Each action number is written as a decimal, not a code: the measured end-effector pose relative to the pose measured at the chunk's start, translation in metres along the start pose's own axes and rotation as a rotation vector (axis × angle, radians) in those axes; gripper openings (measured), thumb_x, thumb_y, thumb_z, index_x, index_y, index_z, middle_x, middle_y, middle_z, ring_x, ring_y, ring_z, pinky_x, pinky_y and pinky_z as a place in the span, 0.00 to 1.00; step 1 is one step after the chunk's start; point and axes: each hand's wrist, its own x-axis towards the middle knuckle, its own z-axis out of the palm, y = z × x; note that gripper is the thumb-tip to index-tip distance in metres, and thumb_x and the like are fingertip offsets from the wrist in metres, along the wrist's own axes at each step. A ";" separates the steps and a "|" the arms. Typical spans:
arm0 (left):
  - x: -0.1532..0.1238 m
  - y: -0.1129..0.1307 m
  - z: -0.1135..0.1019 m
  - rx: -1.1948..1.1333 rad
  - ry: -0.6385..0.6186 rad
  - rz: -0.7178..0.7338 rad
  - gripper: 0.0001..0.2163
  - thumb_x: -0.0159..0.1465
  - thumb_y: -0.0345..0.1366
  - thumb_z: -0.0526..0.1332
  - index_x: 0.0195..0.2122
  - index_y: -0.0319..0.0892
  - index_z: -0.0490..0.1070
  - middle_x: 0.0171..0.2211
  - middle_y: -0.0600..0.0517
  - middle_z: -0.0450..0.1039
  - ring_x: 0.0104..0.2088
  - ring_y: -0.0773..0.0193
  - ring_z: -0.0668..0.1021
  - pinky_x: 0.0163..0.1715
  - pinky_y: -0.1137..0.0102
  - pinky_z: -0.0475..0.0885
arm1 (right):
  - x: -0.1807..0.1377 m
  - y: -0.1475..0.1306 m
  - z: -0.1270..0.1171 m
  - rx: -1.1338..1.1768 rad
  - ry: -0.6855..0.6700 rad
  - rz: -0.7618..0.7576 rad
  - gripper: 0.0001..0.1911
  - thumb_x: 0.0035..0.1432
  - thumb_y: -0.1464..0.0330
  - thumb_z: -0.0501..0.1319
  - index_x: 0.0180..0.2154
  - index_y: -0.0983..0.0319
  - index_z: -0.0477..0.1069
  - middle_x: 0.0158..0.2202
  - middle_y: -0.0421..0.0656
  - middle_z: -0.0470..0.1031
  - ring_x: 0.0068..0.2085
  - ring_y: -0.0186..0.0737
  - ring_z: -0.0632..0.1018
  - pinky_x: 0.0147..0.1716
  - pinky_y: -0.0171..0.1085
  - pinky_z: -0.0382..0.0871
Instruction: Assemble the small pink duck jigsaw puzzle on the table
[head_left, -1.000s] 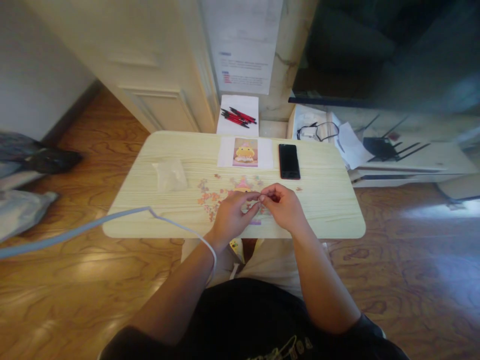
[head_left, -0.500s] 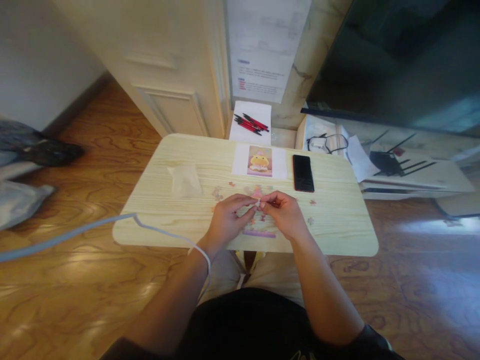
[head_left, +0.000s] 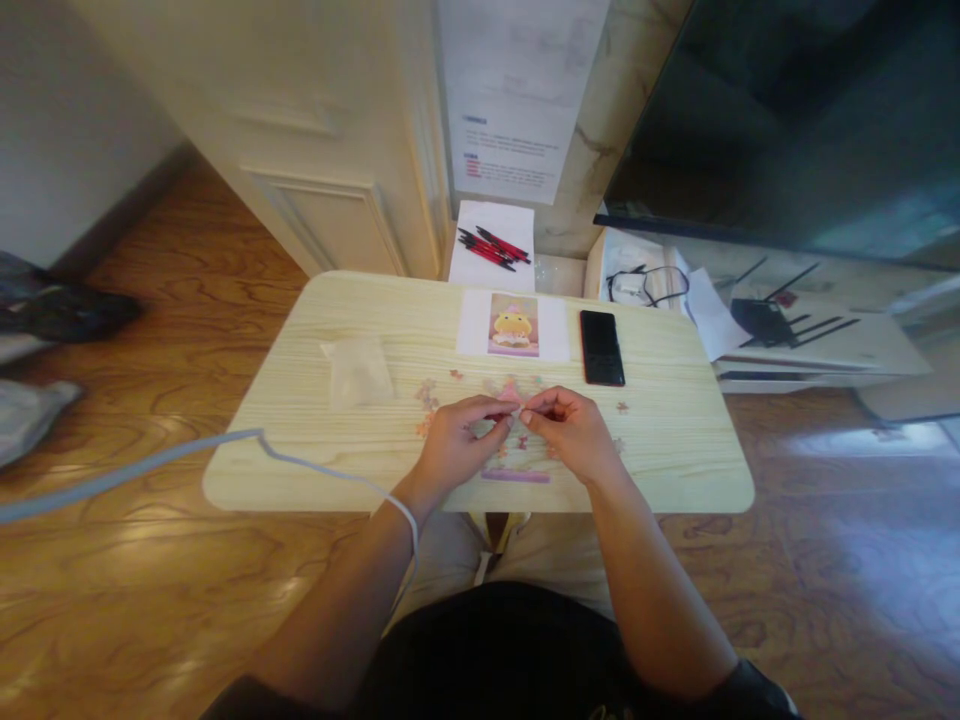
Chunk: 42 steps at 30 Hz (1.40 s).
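Both of my hands meet over the middle of a small pale wooden table. My left hand and my right hand are closed in pinches, fingertips nearly touching, on a small jigsaw piece too small to make out clearly. Loose puzzle pieces lie scattered under and around the hands. A purple strip of joined pieces lies near the table's front edge. A reference picture of a yellow figure lies on white paper behind the hands.
A black phone lies right of the picture. A clear plastic bag lies at the left. A pale cable runs from my left wrist off to the left. Red and black pens rest on paper behind the table.
My hands stay pinched together over the puzzle pieces, with only slight finger movement. The camera view has shifted, so the table sits differently in the picture.
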 end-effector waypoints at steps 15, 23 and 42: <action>0.001 -0.006 -0.003 0.072 -0.008 -0.024 0.12 0.67 0.39 0.66 0.50 0.46 0.81 0.41 0.50 0.85 0.38 0.62 0.84 0.43 0.67 0.80 | 0.000 0.003 -0.003 -0.003 0.026 0.026 0.15 0.52 0.57 0.74 0.35 0.58 0.77 0.31 0.41 0.82 0.30 0.38 0.78 0.28 0.36 0.70; 0.016 -0.034 -0.037 0.644 -0.177 0.187 0.16 0.70 0.37 0.60 0.57 0.50 0.78 0.58 0.50 0.79 0.56 0.50 0.77 0.60 0.50 0.70 | 0.007 0.009 -0.018 0.078 0.125 -0.031 0.14 0.52 0.59 0.75 0.36 0.59 0.77 0.32 0.42 0.82 0.34 0.40 0.80 0.37 0.38 0.73; -0.005 -0.042 -0.078 0.801 -0.048 0.109 0.17 0.68 0.36 0.60 0.56 0.48 0.79 0.59 0.49 0.79 0.56 0.45 0.75 0.52 0.49 0.69 | 0.084 0.000 0.056 -0.718 0.087 -0.198 0.03 0.59 0.67 0.66 0.32 0.56 0.78 0.33 0.42 0.83 0.35 0.43 0.80 0.40 0.41 0.71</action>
